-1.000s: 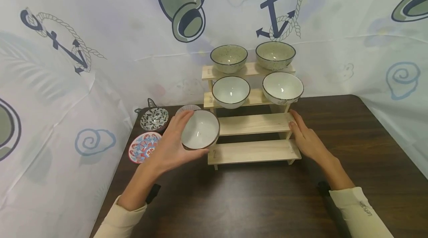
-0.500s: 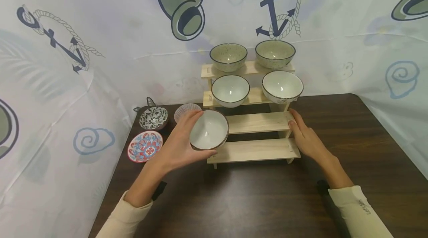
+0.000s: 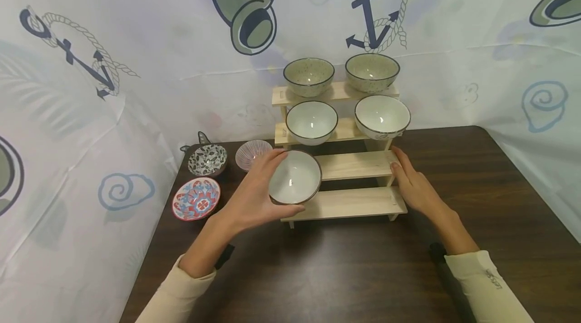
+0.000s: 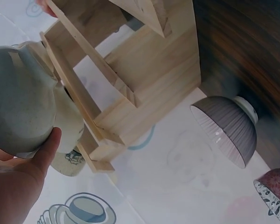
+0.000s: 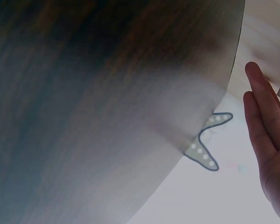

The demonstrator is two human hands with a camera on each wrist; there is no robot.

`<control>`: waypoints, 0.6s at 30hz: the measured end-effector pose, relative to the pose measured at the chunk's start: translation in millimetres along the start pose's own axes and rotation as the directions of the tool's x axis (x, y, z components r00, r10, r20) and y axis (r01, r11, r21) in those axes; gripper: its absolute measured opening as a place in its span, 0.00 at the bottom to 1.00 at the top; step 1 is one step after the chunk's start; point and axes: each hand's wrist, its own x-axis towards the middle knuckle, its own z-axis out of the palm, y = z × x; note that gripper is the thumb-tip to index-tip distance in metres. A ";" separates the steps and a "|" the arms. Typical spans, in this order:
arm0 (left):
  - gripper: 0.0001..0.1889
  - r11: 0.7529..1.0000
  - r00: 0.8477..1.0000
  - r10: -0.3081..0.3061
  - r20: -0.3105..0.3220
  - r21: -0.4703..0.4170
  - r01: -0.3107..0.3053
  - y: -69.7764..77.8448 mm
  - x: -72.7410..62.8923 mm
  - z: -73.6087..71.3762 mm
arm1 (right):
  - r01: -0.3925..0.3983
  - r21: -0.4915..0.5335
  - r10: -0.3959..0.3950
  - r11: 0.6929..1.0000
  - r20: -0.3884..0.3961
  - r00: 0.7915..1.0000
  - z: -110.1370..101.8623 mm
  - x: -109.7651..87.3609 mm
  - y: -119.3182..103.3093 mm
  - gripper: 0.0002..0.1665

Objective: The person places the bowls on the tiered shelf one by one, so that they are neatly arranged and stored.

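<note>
Head view: left hand (image 3: 255,196) grips bowl (image 3: 296,177); slack pinch could drop it, lifting could knock shelved bowl (image 3: 311,122), one o'clock; right hand (image 3: 416,187), straight-fingered, touches rack (image 3: 358,203), three o'clock

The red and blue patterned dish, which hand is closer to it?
Left. The left hand, holding a white bowl, is right of the patterned dish; the right hand is farther off, at the right end of the wooden stand.
</note>
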 end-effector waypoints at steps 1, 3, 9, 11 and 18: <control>0.56 1.000 1.000 0.003 0.002 -0.002 -0.003 0.6 0.7 0.9 | -0.001 0.001 0.001 1.000 0.001 1.000 -0.1 -0.1 -0.1 0.37; 0.56 1.000 1.000 0.004 0.006 -0.003 -0.004 1.7 1.7 3.0 | -0.002 0.002 0.002 1.000 0.004 1.000 -0.3 -0.2 -0.1 0.37; 0.56 1.000 1.000 0.006 0.012 -0.004 -0.006 5.8 5.4 9.4 | -0.001 0.004 0.001 1.000 0.006 1.000 -0.2 -0.4 -0.6 0.37; 0.57 1.000 1.000 0.010 0.012 -0.005 -0.010 7.5 7.8 11.4 | -0.001 0.006 0.001 1.000 0.006 1.000 -0.4 -0.4 -0.9 0.37; 0.57 0.999 0.999 0.046 0.014 -0.005 -0.046 12.7 15.4 18.1 | -0.002 0.007 0.002 1.000 0.003 1.000 -0.3 -0.5 -1.5 0.36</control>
